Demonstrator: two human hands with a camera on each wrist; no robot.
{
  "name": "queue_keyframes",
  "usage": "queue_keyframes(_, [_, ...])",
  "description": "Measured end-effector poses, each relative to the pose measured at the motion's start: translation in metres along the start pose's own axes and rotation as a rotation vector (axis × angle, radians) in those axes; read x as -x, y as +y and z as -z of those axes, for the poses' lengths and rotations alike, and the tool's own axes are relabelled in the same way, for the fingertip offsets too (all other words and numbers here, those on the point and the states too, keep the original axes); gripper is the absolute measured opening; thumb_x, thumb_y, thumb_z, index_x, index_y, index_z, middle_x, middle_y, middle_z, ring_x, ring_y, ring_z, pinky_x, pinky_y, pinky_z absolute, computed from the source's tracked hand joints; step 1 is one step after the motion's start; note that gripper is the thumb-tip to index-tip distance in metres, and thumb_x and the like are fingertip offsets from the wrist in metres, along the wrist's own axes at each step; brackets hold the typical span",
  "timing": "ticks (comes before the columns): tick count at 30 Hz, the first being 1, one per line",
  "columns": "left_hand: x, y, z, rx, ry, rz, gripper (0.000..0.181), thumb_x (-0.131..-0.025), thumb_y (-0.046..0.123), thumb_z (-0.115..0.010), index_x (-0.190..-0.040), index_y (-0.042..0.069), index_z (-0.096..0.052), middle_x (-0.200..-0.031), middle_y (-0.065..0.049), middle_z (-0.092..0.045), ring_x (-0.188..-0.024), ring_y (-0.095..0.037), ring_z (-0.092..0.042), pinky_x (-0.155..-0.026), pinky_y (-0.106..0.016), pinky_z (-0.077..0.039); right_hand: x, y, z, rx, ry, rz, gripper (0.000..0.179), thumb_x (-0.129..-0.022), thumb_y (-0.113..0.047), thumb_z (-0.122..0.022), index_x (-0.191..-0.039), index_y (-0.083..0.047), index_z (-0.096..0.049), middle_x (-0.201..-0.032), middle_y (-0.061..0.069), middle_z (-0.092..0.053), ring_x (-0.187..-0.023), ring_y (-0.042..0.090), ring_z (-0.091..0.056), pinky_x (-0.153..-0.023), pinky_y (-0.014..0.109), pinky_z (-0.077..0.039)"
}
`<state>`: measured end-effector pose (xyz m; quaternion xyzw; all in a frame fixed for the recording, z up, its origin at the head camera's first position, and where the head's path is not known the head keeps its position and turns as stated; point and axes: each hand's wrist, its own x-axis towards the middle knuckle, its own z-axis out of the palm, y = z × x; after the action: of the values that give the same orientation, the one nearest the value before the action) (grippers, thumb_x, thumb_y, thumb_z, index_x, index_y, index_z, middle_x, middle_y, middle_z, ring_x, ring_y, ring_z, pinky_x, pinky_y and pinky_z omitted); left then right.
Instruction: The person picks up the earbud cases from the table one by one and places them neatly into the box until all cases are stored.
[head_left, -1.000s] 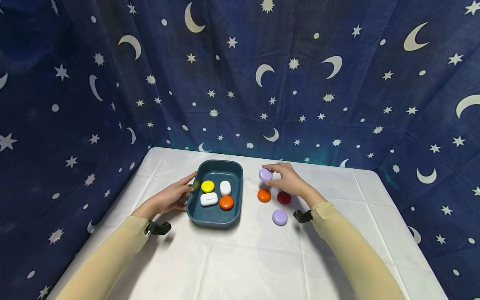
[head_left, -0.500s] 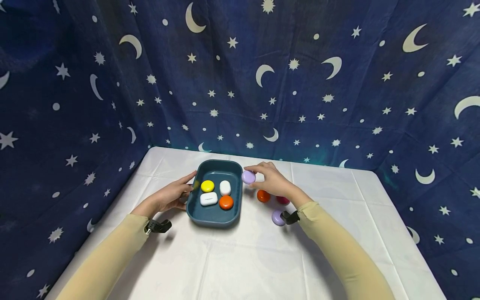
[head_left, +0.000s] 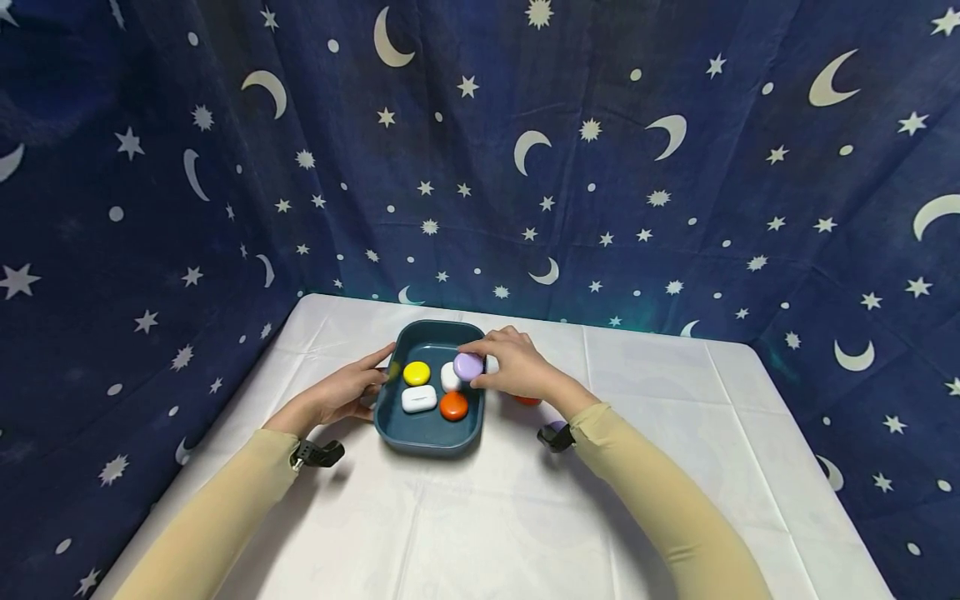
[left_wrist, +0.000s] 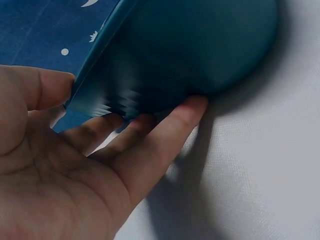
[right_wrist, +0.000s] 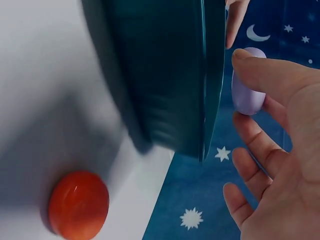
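My right hand pinches a glossy lavender rounded disc between thumb and fingertips, above the right side of a dark teal tray. The right wrist view shows the disc edge-on, with the other fingers loosely bent below it. My left hand rests its fairly straight fingers against the tray's left outer side; one fingertip touches the rim in the left wrist view. Inside the tray lie a yellow disc, an orange disc, a white rounded piece partly covered by the lavender disc, and a white oblong case.
Beneath the right forearm, another orange disc lies on the white-covered table. A second lavender disc is mostly hidden by the right wrist camera. Dark blue curtains with moons and stars stand behind and at the sides.
My right hand has carried the lavender disc left, from over the table's right part to above the tray. The red disc on the table is now hidden. My left hand stays at the tray.
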<state>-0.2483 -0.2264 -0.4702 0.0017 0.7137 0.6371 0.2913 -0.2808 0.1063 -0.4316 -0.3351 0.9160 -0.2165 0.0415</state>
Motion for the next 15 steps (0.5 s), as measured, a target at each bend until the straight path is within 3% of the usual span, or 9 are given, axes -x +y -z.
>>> queue_keyframes(2, [0.0,0.0,0.0,-0.003,0.001,-0.001,0.07,-0.107,0.014,-0.041,-0.165,0.038,-0.011,-0.09,-0.007,-0.045,-0.086,-0.019,-0.051,-0.078,-0.047,-0.056,-0.003,-0.004,-0.002,0.023,-0.008,0.01,0.056,-0.087,-0.041,-0.081,-0.14,-0.034,-0.065,-0.12,-0.004,-0.063,-0.115,0.019,-0.044,-0.096,0.043,-0.033])
queue_keyframes(4, [0.001,0.0,0.0,-0.007,0.0,-0.007,0.07,-0.107,0.015,-0.042,-0.165,0.037,-0.011,-0.108,-0.013,-0.054,-0.096,-0.021,-0.055,-0.079,-0.048,-0.057,-0.005,-0.008,-0.004,0.038,-0.018,0.022,0.057,-0.087,-0.041,-0.081,-0.141,-0.033,-0.065,-0.12,-0.005,-0.063,-0.114,0.019,-0.045,-0.095,0.043,-0.034])
queue_keyframes(6, [0.001,0.0,0.0,-0.011,-0.004,-0.015,0.07,-0.107,0.015,-0.042,-0.166,0.036,-0.01,-0.131,-0.018,-0.051,-0.107,-0.025,-0.056,-0.081,-0.05,-0.057,-0.007,-0.012,-0.006,0.047,-0.034,0.036,0.058,-0.087,-0.042,-0.081,-0.141,-0.031,-0.065,-0.119,-0.005,-0.063,-0.113,0.018,-0.045,-0.095,0.043,-0.034])
queue_keyframes(8, [0.001,0.0,0.001,-0.008,-0.007,-0.017,0.07,-0.107,0.015,-0.042,-0.166,0.036,-0.01,-0.136,-0.02,-0.048,-0.111,-0.026,-0.055,-0.081,-0.05,-0.057,-0.01,-0.017,-0.008,0.055,-0.053,0.053,0.058,-0.087,-0.042,-0.08,-0.141,-0.03,-0.064,-0.119,-0.005,-0.063,-0.112,0.018,-0.044,-0.094,0.042,-0.034])
queue_keyframes(12, [0.0,-0.001,0.0,-0.003,-0.015,-0.016,0.07,-0.107,0.015,-0.041,-0.166,0.037,-0.01,-0.112,-0.016,-0.05,-0.106,-0.026,-0.054,-0.081,-0.05,-0.057,-0.013,-0.027,-0.015,0.093,-0.105,0.088,0.056,-0.087,-0.043,-0.08,-0.14,-0.032,-0.065,-0.117,-0.007,-0.063,-0.112,0.017,-0.043,-0.094,0.042,-0.034])
queue_keyframes(15, [0.0,-0.001,0.0,-0.008,-0.016,-0.014,0.07,-0.108,0.015,-0.041,-0.165,0.038,-0.009,-0.103,-0.012,-0.048,-0.103,-0.026,-0.053,-0.08,-0.05,-0.057,-0.014,-0.033,-0.021,0.137,-0.148,0.117,0.055,-0.086,-0.044,-0.081,-0.138,-0.034,-0.067,-0.115,-0.009,-0.063,-0.111,0.016,-0.043,-0.092,0.041,-0.035])
